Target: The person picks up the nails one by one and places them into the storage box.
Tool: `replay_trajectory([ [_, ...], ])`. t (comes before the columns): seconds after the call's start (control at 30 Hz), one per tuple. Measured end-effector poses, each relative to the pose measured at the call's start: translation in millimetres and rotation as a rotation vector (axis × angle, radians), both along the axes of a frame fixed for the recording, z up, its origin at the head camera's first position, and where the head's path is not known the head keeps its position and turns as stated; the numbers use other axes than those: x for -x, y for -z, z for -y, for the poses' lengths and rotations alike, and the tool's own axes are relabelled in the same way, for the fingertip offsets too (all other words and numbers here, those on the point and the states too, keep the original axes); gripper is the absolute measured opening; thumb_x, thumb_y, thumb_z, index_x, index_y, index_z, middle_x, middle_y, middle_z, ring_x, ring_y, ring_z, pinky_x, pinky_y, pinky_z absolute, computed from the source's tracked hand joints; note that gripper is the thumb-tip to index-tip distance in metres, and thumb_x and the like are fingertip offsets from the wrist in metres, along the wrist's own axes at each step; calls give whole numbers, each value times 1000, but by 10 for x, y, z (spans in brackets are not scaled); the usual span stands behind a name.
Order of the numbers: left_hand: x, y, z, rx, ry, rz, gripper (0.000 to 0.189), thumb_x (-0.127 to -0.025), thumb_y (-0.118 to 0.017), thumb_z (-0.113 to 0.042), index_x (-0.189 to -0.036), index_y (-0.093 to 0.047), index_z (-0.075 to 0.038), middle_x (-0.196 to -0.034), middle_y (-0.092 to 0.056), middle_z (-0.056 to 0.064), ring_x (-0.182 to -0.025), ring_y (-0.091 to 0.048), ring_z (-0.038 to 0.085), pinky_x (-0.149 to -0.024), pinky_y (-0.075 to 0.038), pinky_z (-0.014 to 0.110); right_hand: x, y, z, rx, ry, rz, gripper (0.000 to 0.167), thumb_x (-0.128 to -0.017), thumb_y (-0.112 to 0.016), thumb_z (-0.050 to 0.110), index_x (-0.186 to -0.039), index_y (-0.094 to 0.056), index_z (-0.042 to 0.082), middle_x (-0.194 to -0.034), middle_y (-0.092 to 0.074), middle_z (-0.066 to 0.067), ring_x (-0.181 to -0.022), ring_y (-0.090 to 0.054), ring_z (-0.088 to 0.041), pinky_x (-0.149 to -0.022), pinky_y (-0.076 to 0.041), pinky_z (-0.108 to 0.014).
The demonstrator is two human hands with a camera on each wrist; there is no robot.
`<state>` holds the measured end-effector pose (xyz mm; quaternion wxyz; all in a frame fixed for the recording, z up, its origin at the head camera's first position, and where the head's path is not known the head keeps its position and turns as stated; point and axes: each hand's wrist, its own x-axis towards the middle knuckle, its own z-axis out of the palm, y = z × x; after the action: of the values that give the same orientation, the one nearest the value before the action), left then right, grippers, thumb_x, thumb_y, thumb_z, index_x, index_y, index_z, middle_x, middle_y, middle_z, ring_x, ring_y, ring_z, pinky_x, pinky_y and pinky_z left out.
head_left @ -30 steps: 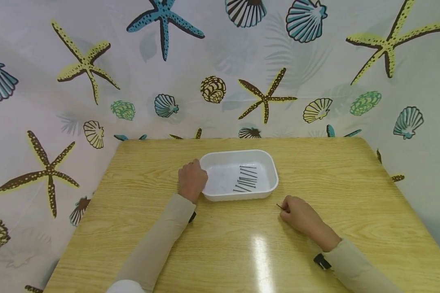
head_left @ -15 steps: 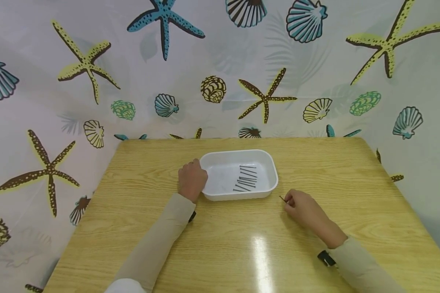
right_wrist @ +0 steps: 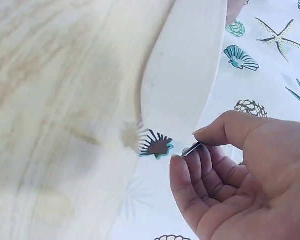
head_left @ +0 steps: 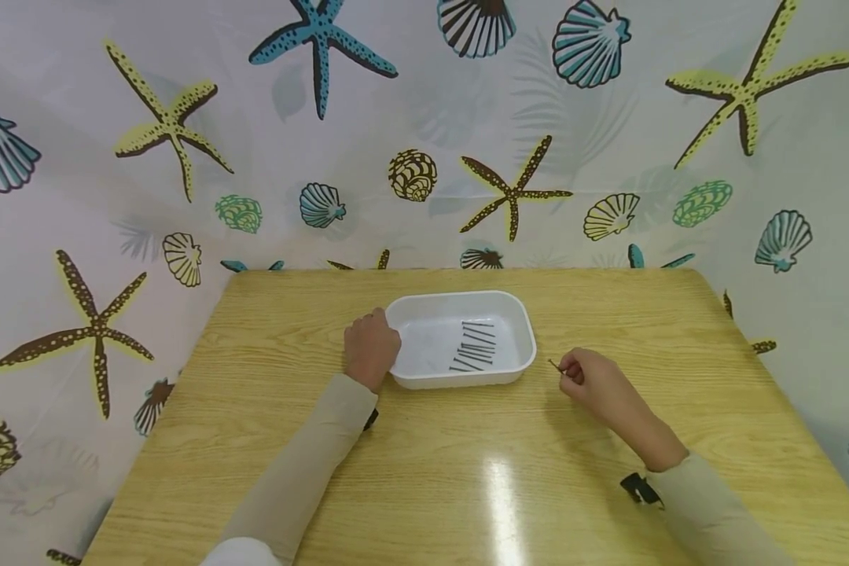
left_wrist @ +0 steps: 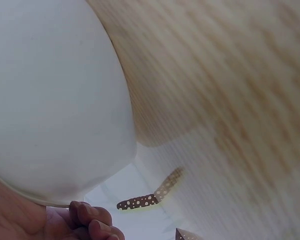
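Observation:
A white plastic tray [head_left: 460,381] stands on the wooden table, with several thin dark nails [head_left: 479,345] lying in a rough column in its right half. My left hand [head_left: 371,347] grips the tray's left rim; the left wrist view shows the fingers [left_wrist: 92,217] curled at the edge. Right of the tray, my right hand [head_left: 597,385] pinches one thin nail [head_left: 555,366] between thumb and fingertips, its end pointing toward the tray. From the right wrist, only a short shiny piece of that nail [right_wrist: 192,149] shows beside the thumb.
The yellowish wooden table [head_left: 424,479] reaches back to a white curtain [head_left: 368,134] printed with starfish and shells. That curtain also borders the left and right sides. A bright light reflection lies on the table in front of the tray.
My right hand has moved away from me and slightly right, carrying the pinched nail to beside the tray's right end. My left hand and the tray have stayed in place.

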<state>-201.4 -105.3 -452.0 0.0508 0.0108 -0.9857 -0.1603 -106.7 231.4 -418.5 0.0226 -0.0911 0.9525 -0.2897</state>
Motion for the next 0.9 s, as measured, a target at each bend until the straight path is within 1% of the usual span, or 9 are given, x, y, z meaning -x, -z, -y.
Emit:
replay_trajectory([
  [0.13, -4, -6, -9, 0, -3, 5, 25, -88, -47, -15, -102, -60, 1, -86, -62, 15, -81, -59, 33, -74, -44, 46, 20, -43, -10, -5, -12, -36, 9, -83, -59, 5, -90, -59, 1, -79, -57, -5, -70, -53, -17, -61, -46, -31],
  [0.27, 7, 18, 1, 1, -2, -11, 25, -88, -47, -15, -101, -60, 1, -84, -62, 15, -80, -59, 33, -73, -44, 46, 35, -97, 20, 12, -14, -66, 9, -84, -59, 6, -92, -58, 1, -82, -57, -6, -72, -53, -17, -62, -46, -31],
  [0.37, 12, 29, 6, -1, 0, -16, 24, -88, -47, -15, -100, -60, 1, -83, -62, 15, -79, -59, 33, -73, -44, 46, 44, -145, 65, 34, -13, -88, 11, -85, -59, 7, -94, -59, 1, -83, -58, -6, -74, -54, -18, -63, -47, -31],
  [0.63, 21, 27, 18, -1, -10, 5, 25, -88, -47, -16, -102, -59, 1, -85, -62, 15, -81, -59, 33, -74, -43, 46, 97, -251, 236, 67, -33, -144, 11, -86, -60, 5, -95, -60, 1, -86, -59, -6, -76, -57, -18, -67, -49, -34],
  [0.9, 34, 44, 15, 12, -3, -10, 21, -87, -47, -15, -97, -59, 0, -81, -61, 15, -77, -59, 33, -71, -44, 45, 156, -296, 442, 118, -87, -152, 10, -86, -62, 5, -96, -59, 2, -88, -58, -6, -78, -57, -17, -69, -50, -33],
])
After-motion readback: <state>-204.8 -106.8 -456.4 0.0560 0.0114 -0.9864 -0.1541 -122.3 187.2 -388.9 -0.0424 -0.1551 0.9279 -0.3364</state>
